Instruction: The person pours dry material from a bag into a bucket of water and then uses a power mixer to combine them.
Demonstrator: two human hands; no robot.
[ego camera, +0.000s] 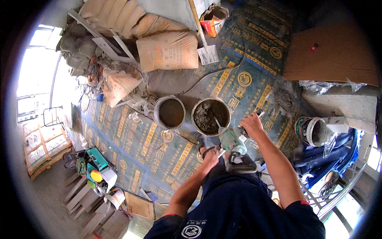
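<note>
Both hands grip a green handheld power mixer (pixel 232 141), its black battery or base end close to my body. My left hand (pixel 211 159) is closed around the handle on the mixer's left side. My right hand (pixel 252 124) holds the handle on its right side. The mixer's metal shaft (pixel 217 121) reaches down into a round bucket (pixel 229 115) of wet, lumpy grey mortar (pixel 209 115). Its lower end is hidden in the mix. Just left of that bucket stands a second bucket (pixel 156 112) filled with a smoother, dark brown-grey material.
Beyond the buckets lie a full paper cement bag (pixel 167 50), a shovel (pixel 208 54) and an opened bag (pixel 210 28). Another bucket (pixel 316 131) stands at right near blue sheeting (pixel 331 159). Tools, a teal case (pixel 97 158) and a white bucket (pixel 115 197) are at lower left. Printed protective sheeting (pixel 128 149) covers the floor.
</note>
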